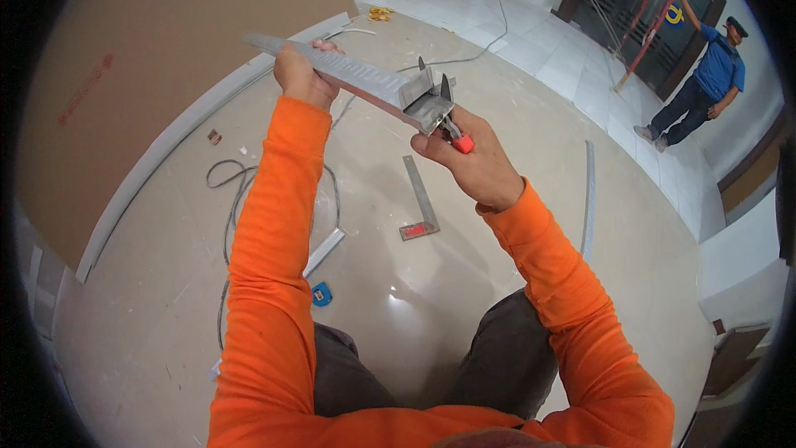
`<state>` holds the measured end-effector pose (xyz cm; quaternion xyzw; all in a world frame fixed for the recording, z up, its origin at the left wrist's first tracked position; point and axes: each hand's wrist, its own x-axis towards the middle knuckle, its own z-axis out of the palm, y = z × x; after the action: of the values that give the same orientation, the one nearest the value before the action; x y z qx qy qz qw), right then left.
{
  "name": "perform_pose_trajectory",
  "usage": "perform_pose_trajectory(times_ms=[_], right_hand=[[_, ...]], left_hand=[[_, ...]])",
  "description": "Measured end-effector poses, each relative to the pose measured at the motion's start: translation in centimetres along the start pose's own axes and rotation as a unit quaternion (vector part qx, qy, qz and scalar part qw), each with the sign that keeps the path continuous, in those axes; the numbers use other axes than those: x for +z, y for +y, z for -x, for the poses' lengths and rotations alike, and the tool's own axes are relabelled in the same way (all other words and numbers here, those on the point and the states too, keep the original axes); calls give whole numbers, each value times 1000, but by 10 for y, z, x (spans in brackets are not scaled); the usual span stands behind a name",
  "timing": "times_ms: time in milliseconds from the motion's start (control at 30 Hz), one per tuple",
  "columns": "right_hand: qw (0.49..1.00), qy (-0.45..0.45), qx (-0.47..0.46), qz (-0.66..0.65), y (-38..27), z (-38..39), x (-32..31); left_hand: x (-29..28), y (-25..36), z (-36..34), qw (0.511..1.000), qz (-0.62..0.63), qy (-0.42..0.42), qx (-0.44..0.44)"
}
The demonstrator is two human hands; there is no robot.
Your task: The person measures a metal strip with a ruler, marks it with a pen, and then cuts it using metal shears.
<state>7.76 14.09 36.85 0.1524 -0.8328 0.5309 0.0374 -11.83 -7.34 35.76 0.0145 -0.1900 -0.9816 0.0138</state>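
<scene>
Raised ahead of me is a long grey metal channel [361,75], tilted with its cut end toward the right. My left hand [305,76] wraps round its far part. At the near end my right hand [479,159] grips tin snips [463,143] with red on the handle; most of the handles are hidden by the hand. Their dark blades stand apart beside the channel's end, where a flap of metal sticks up. On the floor below, between my forearms, lies a try square [424,207].
A blue tape measure [321,294] and a short metal strip [323,252] lie by my left forearm, near a grey cable [225,257]. A long metal strip [589,199] lies right. Large brown boards [166,58] stand left. A person [720,75] in blue stands at red scaffolding [655,29].
</scene>
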Motion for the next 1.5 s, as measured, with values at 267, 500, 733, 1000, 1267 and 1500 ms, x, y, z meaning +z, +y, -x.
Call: perform_pose_trajectory(times_ms=[267,500,733,1000,1267,1500], right_hand=[[997,-10,-35,-71,0,-3,-8],[997,-8,-66,-42,8,-5,-14],[996,17,-92,5,9,-4,-21],[994,44,-102,10,17,-6,-11],[992,37,-26,-119,25,-5,-7],[992,70,-40,-93,35,-7,5]], left_hand=[[8,-7,4,999,13,29,-21],[4,-13,-1,999,36,21,-11],[7,-13,6,998,54,20,-12],[14,-13,13,1000,10,16,-10],[-9,-7,-11,1000,-24,-17,-9],[-32,10,-28,994,105,-3,-33]])
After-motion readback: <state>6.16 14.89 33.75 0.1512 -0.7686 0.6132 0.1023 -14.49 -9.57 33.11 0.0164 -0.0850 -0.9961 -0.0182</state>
